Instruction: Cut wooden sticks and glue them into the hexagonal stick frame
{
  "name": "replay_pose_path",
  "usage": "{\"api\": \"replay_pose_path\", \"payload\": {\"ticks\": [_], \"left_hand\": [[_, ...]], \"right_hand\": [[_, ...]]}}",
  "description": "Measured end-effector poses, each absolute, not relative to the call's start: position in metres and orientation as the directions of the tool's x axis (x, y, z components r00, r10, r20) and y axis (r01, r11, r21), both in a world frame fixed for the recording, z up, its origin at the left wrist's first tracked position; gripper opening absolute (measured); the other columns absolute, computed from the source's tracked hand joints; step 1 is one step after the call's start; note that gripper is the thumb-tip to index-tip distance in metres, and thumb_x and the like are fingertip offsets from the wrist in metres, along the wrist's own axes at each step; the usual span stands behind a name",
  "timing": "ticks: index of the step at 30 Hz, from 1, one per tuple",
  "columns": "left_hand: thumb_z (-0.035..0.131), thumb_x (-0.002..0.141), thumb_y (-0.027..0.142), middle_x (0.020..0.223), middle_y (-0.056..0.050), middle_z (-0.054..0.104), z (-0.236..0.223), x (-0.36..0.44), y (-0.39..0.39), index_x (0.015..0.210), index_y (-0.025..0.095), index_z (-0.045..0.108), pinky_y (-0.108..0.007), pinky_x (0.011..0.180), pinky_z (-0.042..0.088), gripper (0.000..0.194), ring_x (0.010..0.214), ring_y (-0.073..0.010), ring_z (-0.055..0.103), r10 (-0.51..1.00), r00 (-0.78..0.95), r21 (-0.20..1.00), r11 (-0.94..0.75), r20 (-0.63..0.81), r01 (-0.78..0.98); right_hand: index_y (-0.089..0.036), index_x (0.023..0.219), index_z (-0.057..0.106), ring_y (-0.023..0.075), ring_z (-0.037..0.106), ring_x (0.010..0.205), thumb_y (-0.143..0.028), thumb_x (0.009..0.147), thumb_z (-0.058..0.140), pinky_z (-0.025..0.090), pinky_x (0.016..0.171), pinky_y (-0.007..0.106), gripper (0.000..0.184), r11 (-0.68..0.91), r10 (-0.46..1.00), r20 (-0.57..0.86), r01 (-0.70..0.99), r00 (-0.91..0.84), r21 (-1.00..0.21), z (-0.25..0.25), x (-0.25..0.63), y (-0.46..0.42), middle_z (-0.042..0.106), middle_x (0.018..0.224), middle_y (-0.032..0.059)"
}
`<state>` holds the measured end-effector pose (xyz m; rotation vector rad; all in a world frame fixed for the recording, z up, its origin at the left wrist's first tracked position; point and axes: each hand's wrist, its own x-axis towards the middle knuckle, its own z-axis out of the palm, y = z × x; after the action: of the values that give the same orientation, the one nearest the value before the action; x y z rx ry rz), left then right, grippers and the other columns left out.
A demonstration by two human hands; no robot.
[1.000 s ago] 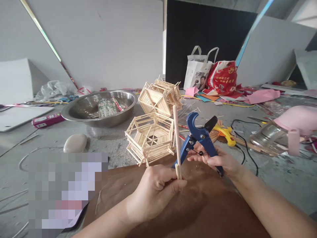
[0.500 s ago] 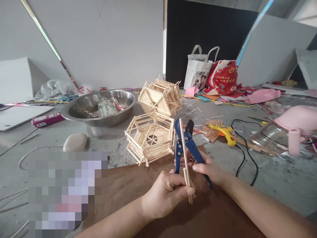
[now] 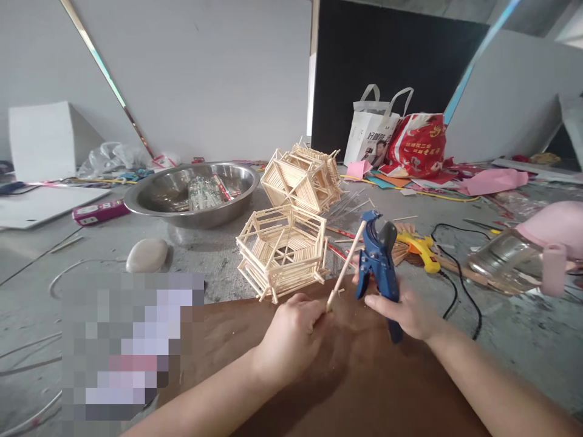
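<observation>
My left hand [image 3: 294, 334] is closed around the lower ends of thin wooden sticks [image 3: 347, 264], one long and at least one short piece, above the brown sheet [image 3: 255, 388]. In my right hand [image 3: 410, 309] is a blue cutter [image 3: 380, 261] with a dark blade, its head pointing up. The long stick's tip lies close to the cutter's head; whether they touch I cannot tell. Just beyond my hands stands an open-topped many-sided stick frame [image 3: 282, 258]. A second, fuller stick structure [image 3: 303, 179] rests behind it.
A steel basin [image 3: 191, 218] with packaged sticks stands back left, near a pale stone [image 3: 147, 255] and a purple box [image 3: 100, 211]. At right lie a yellow glue gun [image 3: 421, 250] with a black cord and a pink-lidded bottle [image 3: 501, 261]. Two bags [image 3: 414, 149] stand behind.
My right hand has moved the cutter right, away from my left hand, and turned it. My left hand has rolled over, tilting the long stick to the right. The view has shifted slightly left.
</observation>
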<state>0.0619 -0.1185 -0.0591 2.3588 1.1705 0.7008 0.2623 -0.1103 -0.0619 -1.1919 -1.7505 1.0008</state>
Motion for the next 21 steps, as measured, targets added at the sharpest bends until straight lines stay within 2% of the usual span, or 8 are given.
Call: {"api": "replay_pose_path", "payload": {"ticks": [2,3,4,6,12,17,21], "left_hand": [[0.040,0.077,0.015,0.056,-0.002,0.056,-0.058,0.058,-0.116,0.055,0.016,0.049,-0.021,0.052,0.038,0.024,0.055,-0.0114,0.050,0.835,0.473,0.488,-0.549,0.282,0.678],[0.039,0.077,0.015,0.057,-0.002,0.057,-0.056,0.056,-0.116,0.056,0.016,0.049,-0.021,0.053,0.038,0.024,0.056,-0.0117,0.051,0.833,0.462,0.448,-0.553,0.303,0.702],[0.038,0.078,0.015,0.058,-0.002,0.057,-0.055,0.054,-0.115,0.057,0.016,0.049,-0.022,0.053,0.039,0.024,0.055,-0.0117,0.051,0.832,0.450,0.408,-0.553,0.326,0.727],[0.037,0.080,0.017,0.057,-0.001,0.057,-0.052,0.052,-0.115,0.059,0.016,0.048,-0.022,0.052,0.038,0.023,0.053,-0.0114,0.051,0.823,0.426,0.322,-0.546,0.375,0.773],[0.038,0.081,0.018,0.054,0.002,0.053,-0.055,0.046,-0.111,0.065,0.017,0.047,-0.022,0.044,0.034,0.019,0.048,-0.0117,0.050,0.773,0.432,0.101,-0.531,0.465,0.842],[0.042,0.076,0.011,0.060,0.001,0.055,-0.057,0.045,-0.110,0.069,0.017,0.048,-0.024,0.048,0.038,0.011,0.054,-0.0142,0.054,0.775,0.499,0.005,-0.543,0.388,0.840],[0.041,0.075,0.010,0.064,0.000,0.057,-0.055,0.046,-0.110,0.077,0.016,0.051,-0.026,0.049,0.040,0.011,0.056,-0.0156,0.054,0.769,0.546,-0.024,-0.572,0.332,0.820]], "right_hand": [[-0.019,0.104,0.043,0.0247,0.049,0.097,-0.024,0.067,0.053,0.036,0.086,0.043,0.038,0.347,0.932,0.328,0.628,-0.151,-0.696,-0.063,0.270,-0.104,0.052,0.100,0.0092],[-0.019,0.108,0.040,0.0258,0.046,0.100,-0.023,0.065,0.053,0.035,0.087,0.043,0.045,0.369,0.906,0.401,0.718,-0.137,-0.590,-0.064,0.273,-0.102,0.049,0.104,0.0103],[-0.019,0.112,0.036,0.0266,0.044,0.103,-0.021,0.065,0.053,0.035,0.089,0.044,0.050,0.385,0.881,0.452,0.772,-0.143,-0.506,-0.065,0.274,-0.100,0.047,0.107,0.0113],[-0.019,0.116,0.031,0.0266,0.040,0.109,-0.019,0.064,0.051,0.034,0.090,0.043,0.056,0.414,0.851,0.493,0.812,-0.184,-0.412,-0.068,0.276,-0.097,0.043,0.113,0.0122],[-0.020,0.116,0.030,0.0244,0.041,0.108,-0.014,0.062,0.049,0.035,0.091,0.039,0.058,0.445,0.865,0.405,0.826,-0.297,-0.346,-0.072,0.269,-0.098,0.043,0.113,0.0104],[-0.019,0.120,0.030,0.0243,0.041,0.108,-0.015,0.064,0.047,0.035,0.091,0.040,0.059,0.442,0.889,0.283,0.835,-0.360,-0.327,-0.071,0.258,-0.106,0.044,0.116,0.0105],[-0.018,0.122,0.030,0.0250,0.040,0.109,-0.018,0.065,0.048,0.035,0.091,0.042,0.059,0.449,0.891,0.233,0.831,-0.389,-0.328,-0.071,0.256,-0.109,0.044,0.119,0.0109]]}}
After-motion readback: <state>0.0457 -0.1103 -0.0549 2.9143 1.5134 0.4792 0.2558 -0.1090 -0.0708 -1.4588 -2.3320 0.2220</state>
